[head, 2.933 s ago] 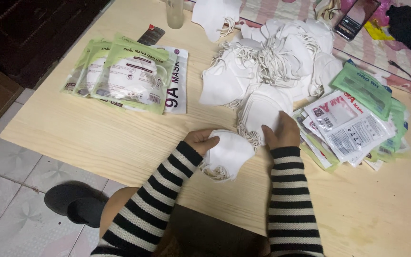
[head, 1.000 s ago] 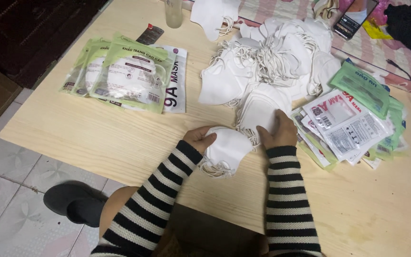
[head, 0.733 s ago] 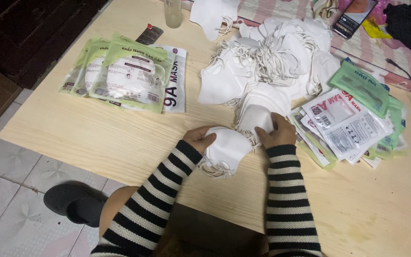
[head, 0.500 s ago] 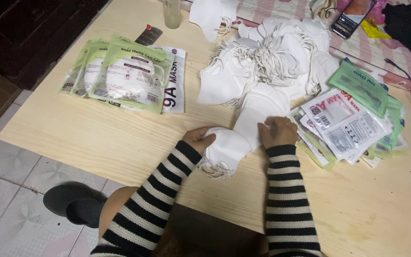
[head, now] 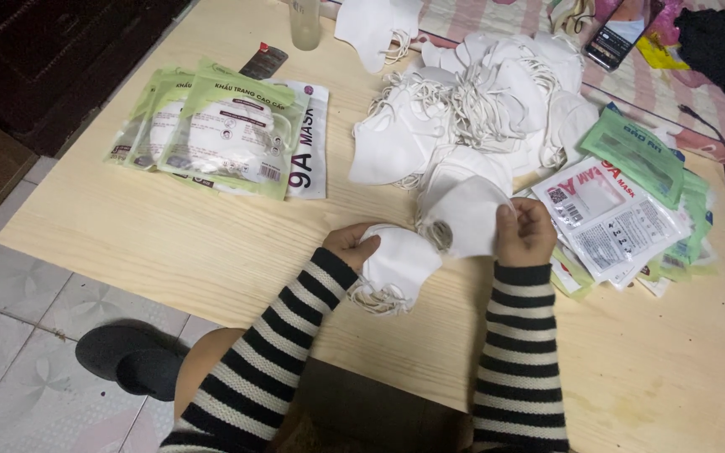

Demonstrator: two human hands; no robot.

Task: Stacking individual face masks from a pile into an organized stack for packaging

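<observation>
Beside the big heap of loose white masks (head: 472,101), the left hand (head: 350,243) presses a small stack of masks (head: 396,264), the right hand (head: 526,231) pinches 1 more mask (head: 467,218), leaving most unsorted.

Your right hand has taken up a second mask

Your right hand (head: 524,232), which lay flat against the near edge of the loose heap of white masks (head: 472,101) a few seconds ago, has now closed its grip on one white mask (head: 470,216) and drawn it clear of the heap, holding it by its right edge just above the worktop (head: 169,243). Your left hand (head: 351,244) has slid a little to the left on the small stack of folded masks (head: 396,264) near you, which now lies more uncovered, its ear loops spilling at the near edge. The view has shifted slightly as well.
</observation>
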